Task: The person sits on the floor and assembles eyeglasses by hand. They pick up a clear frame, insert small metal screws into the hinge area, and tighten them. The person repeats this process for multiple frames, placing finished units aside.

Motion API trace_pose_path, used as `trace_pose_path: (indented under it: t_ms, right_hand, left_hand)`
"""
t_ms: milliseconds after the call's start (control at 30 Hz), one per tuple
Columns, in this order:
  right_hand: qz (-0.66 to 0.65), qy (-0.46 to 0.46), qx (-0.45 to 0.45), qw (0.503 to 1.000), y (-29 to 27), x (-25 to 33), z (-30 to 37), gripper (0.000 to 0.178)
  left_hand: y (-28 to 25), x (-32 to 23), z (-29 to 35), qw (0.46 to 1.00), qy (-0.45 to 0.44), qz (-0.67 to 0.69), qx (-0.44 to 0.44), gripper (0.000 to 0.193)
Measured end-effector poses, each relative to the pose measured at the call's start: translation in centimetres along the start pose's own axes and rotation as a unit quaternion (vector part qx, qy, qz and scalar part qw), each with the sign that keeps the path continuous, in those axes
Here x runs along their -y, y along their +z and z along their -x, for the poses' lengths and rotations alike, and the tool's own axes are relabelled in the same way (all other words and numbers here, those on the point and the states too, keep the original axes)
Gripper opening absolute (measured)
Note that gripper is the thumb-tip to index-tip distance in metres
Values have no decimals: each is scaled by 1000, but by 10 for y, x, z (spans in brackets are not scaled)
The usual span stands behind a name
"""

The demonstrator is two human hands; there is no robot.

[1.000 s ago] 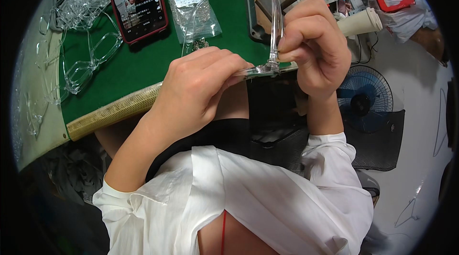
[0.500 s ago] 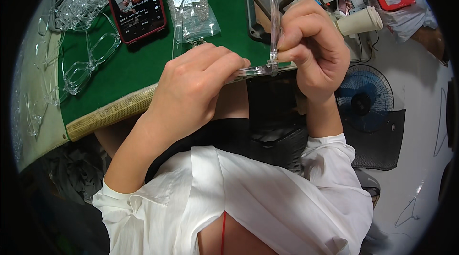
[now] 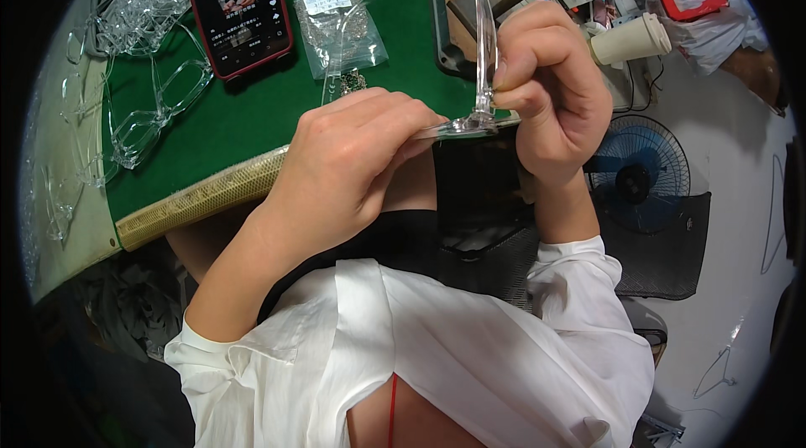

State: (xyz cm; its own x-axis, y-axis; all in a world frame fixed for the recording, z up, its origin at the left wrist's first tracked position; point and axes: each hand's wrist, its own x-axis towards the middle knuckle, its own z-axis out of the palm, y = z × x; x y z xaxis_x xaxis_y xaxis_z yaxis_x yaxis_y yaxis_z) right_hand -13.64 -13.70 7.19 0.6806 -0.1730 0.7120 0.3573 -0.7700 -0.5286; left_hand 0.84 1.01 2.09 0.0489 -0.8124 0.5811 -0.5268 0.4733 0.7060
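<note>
Both my hands hold a clear plastic eyeglass frame above the near edge of the green mat. My left hand is closed over the frame's front and hides most of it. With thumb and bent fingers, my right hand pinches the right temple close to its hinge. That temple points away from me, and the other temple rises past my left fingers over a clear bag of small metal parts. A little heap of tiny metal pieces lies just beyond my left knuckles.
On the green mat a red-cased phone plays a video. Clear frames are piled at the far left, with more frames nearer. A dark-rimmed tray and a paper cup are to the right, above a blue fan.
The eyeglass frame has turned slightly in my hands; its left temple has swung to the right over the bag. My left hand has shifted slightly right. The phone's picture has changed.
</note>
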Motion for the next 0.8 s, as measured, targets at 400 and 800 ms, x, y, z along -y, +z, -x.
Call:
trace_pose_path:
  t_ms: [400, 800]
  right_hand:
    - [-21, 17, -9, 1000, 1, 0, 2, 13]
    - [-32, 11, -5, 999, -1, 0, -2, 13]
  left_hand:
    - [-2, -3, -1, 998, 9, -62, -12, 23]
    - [2, -2, -2, 999, -14, 50, 1, 19]
